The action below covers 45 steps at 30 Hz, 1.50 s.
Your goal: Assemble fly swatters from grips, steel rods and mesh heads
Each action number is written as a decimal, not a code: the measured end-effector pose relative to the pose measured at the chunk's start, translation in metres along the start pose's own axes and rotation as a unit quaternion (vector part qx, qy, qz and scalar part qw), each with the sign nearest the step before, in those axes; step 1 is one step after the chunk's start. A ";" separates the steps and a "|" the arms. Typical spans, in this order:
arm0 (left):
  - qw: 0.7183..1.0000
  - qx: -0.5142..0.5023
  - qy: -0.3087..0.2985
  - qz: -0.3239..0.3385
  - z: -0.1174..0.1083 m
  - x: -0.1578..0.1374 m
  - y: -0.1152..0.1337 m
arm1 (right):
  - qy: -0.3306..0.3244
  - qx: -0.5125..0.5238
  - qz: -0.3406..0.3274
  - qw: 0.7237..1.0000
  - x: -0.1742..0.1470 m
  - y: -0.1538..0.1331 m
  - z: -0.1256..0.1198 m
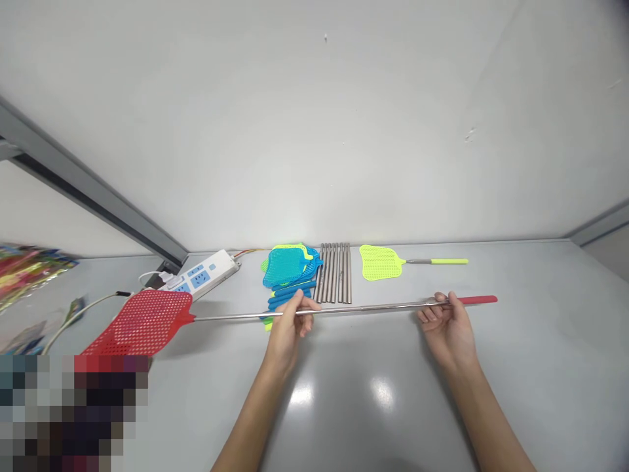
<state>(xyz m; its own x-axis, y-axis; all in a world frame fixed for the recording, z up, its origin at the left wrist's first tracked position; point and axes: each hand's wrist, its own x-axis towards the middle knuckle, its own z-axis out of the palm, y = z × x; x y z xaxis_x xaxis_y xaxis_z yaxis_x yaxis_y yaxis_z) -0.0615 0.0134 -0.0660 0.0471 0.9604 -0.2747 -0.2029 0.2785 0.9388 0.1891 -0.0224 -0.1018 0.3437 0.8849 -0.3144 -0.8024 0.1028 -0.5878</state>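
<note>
A red fly swatter with its telescopic metal rod drawn out long lies across my view, its mesh head at the left and its red grip at the right. My left hand pinches the rod between thumb and fingers, left of the middle. Near the grip, my right hand is closed round the rod's other end. Behind my left hand lie stacked blue and yellow-green swatter heads and a pile of blue handle sleeves, partly hidden by that hand. Several metal telescopic rods lie side by side to their right.
A yellow-green fly swatter with a short rod lies near the wall at the back. A white power strip with a plug and cables stands at the left. Colourful plastic packages lie at the far left. A pixelated area covers the lower left corner.
</note>
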 end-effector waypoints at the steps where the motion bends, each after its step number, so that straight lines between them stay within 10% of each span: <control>1: 1.000 0.006 -0.017 -0.012 0.002 0.000 -0.002 | 0.003 0.002 -0.004 1.000 0.001 0.000 -0.001; 21: 0.965 0.142 -0.204 -0.077 0.034 -0.017 -0.035 | -0.001 0.009 0.057 0.998 -0.007 0.013 0.007; 31: 0.924 0.002 -0.335 -0.186 0.049 -0.030 -0.039 | 0.055 0.050 -0.017 0.997 -0.004 0.016 -0.003; 45: 0.914 -0.064 -0.331 -0.224 0.051 -0.030 -0.031 | 0.079 0.058 -0.072 0.993 -0.012 0.028 0.004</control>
<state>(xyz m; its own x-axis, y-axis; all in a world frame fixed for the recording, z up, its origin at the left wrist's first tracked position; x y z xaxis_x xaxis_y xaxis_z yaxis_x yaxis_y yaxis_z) -0.0069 -0.0231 -0.0764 0.7271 0.5588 -0.3988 -0.1298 0.6823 0.7194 0.1601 -0.0283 -0.1113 0.5238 0.7762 -0.3508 -0.7866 0.2828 -0.5489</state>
